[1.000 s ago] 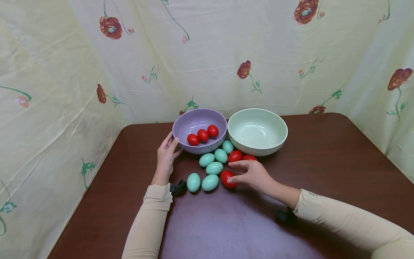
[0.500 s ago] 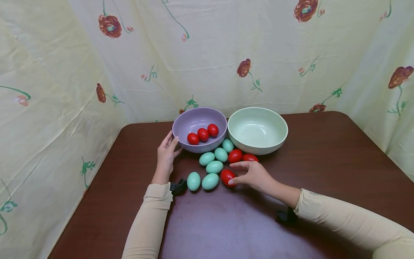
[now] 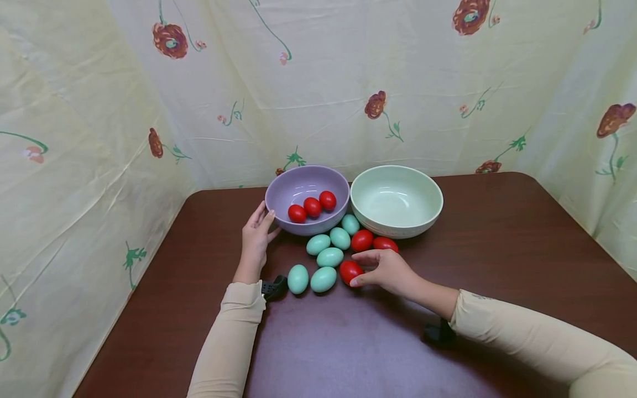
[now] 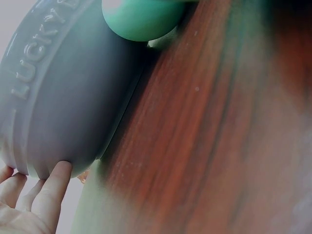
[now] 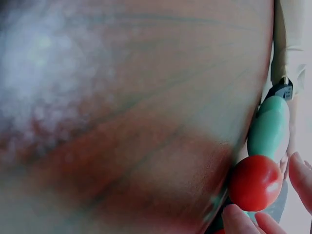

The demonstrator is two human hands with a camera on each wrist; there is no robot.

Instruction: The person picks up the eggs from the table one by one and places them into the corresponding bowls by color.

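Observation:
My left hand rests its fingers against the left side of the purple bowl, which holds three red eggs. In the left wrist view the fingers look fairly straight on the bowl's outer wall. My right hand is around a red egg on the table, its thumb at the near side. In the right wrist view a gap shows between one fingertip and that egg. Several mint-green eggs lie left of it, and two more red eggs lie behind.
A pale green bowl stands right of the purple one, with nothing in it. The brown table meets a flowered cloth at its back and sides. Black straps sit at both wrists.
My right hand has shifted very slightly around the same red egg. The left hand, bowls and eggs keep their places.

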